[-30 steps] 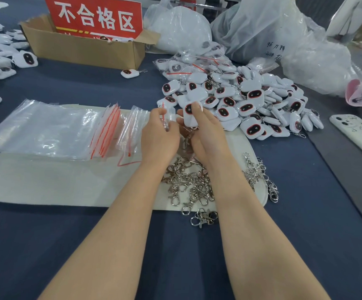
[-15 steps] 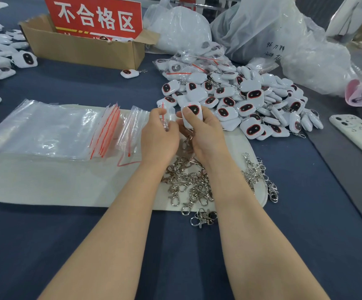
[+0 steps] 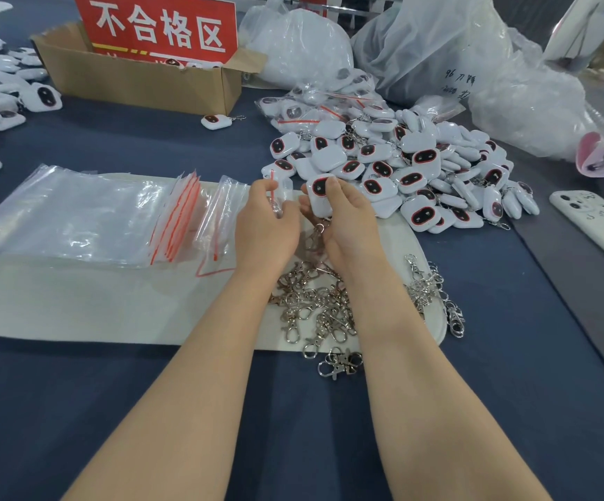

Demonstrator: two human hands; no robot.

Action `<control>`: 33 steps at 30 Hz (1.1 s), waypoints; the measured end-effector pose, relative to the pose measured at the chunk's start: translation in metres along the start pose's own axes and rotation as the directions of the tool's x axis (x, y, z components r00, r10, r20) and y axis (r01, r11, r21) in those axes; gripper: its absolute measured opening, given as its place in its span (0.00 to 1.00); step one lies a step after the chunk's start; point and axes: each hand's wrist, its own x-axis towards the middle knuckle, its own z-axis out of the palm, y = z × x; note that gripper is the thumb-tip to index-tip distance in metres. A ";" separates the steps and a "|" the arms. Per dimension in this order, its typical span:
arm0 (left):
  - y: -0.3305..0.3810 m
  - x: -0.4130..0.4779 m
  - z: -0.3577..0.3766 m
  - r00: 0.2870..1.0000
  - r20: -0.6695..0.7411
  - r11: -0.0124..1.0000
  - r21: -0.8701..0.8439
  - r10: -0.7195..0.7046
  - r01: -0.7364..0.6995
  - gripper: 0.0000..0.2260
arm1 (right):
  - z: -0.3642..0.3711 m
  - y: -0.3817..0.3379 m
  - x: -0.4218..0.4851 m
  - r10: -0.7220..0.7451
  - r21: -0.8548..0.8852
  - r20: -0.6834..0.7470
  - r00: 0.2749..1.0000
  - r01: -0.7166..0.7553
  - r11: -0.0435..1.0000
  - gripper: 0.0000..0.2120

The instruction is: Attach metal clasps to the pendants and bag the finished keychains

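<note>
Bagging step: beside the pendant pile [image 3: 412,171], the right hand [image 3: 347,220] pinches a clasped pendant [image 3: 318,192] and the left hand [image 3: 264,226] pinches a small bag [image 3: 277,197]; next, its mouth likely needs opening.

small assembly-and-packing workshop, piecework by hand. just beyond the fingers [image 3: 333,188], a heap of identical white pendants [image 3: 420,164]; nearer than the fingers, a tangle of loose metal clasps [image 3: 315,305]; left of the fingers, clear zip bags [image 3: 76,211] stacked on a pale mat [image 3: 76,301]. farther off and left, a cardboard box [image 3: 141,81] under a red sign [image 3: 163,27] reading 不合格区, a bin for rejects. far beyond the fingers, bulging plastic sacks [image 3: 438,41] of stock. all on one worktop [image 3: 112,410] draped in dark blue cloth.
</note>
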 end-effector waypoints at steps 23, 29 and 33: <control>-0.001 0.000 -0.001 1.000 0.005 1.000 -0.015 -0.003 0.003 0.14 | 0.001 -0.003 -0.005 0.031 0.099 0.170 0.985 -0.048 0.994 0.10; -0.002 0.001 0.000 1.000 0.004 1.000 -0.008 -0.010 0.010 0.15 | -0.001 -0.005 -0.002 0.039 0.199 0.093 0.995 -0.057 0.978 0.06; -0.002 0.002 0.000 1.000 0.000 1.000 -0.006 -0.007 0.007 0.15 | 0.000 -0.006 -0.003 0.100 0.211 0.021 0.995 -0.102 0.972 0.04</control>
